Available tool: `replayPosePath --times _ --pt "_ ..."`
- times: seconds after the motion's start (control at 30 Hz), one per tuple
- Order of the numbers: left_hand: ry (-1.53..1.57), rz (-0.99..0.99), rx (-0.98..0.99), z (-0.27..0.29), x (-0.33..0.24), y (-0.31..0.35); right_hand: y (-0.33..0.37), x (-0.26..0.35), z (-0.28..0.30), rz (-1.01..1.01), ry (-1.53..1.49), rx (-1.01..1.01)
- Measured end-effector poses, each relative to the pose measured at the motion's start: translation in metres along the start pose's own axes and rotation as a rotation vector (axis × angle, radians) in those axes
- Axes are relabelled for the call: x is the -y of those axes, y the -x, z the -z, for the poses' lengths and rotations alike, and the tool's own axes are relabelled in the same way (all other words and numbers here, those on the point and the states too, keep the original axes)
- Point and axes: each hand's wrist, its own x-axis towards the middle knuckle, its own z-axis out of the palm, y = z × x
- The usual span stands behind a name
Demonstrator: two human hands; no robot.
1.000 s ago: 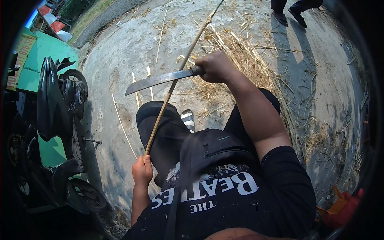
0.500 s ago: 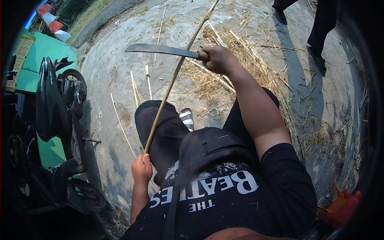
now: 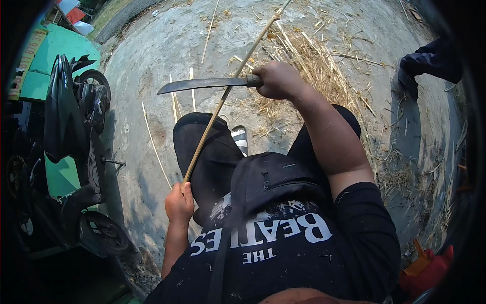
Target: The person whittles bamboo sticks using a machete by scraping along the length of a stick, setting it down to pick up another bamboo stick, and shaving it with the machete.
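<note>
Left hand (image 3: 178, 201): fingers closed in a full fist around the near end of the bamboo stick (image 3: 223, 101), just beside the left knee (image 3: 205, 147).
Right hand (image 3: 276, 80): fingers wrapped tight around the handle of the curved knife (image 3: 202, 83); no gap shows between them.
Bamboo stick: long, thin and pale, slanting from the left fist up and away over the knee, its far end above the straw litter (image 3: 309, 61) on the concrete ground (image 3: 152, 61).
Knife position: blade lies across the stick about midway along it, tip pointing to the person's left; whether the edge touches the stick cannot be told.
Stroke, as judged: best directed away from the body and from the holding fist, at a shallow angle so that thin shavings come off.
Support, as judged: the stick steadies better braced on the knee.
Surroundings: split bamboo strips (image 3: 174, 101) lie on the ground; a parked motorcycle (image 3: 76, 152) stands at left; another person's dark sleeve (image 3: 430, 61) shows at upper right.
</note>
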Motion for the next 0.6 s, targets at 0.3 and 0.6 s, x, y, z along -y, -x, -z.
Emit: replayPosePath --times 0.3,0.6 --pt "-0.144 0.028 -0.056 0.004 -0.016 -0.009 -0.017 -0.045 -0.008 -0.308 -0.084 -0.003" --pt "-0.058 0.012 -0.137 -0.003 -0.02 -0.007 -0.024 -0.05 -0.02 -0.313 -0.04 0.056"
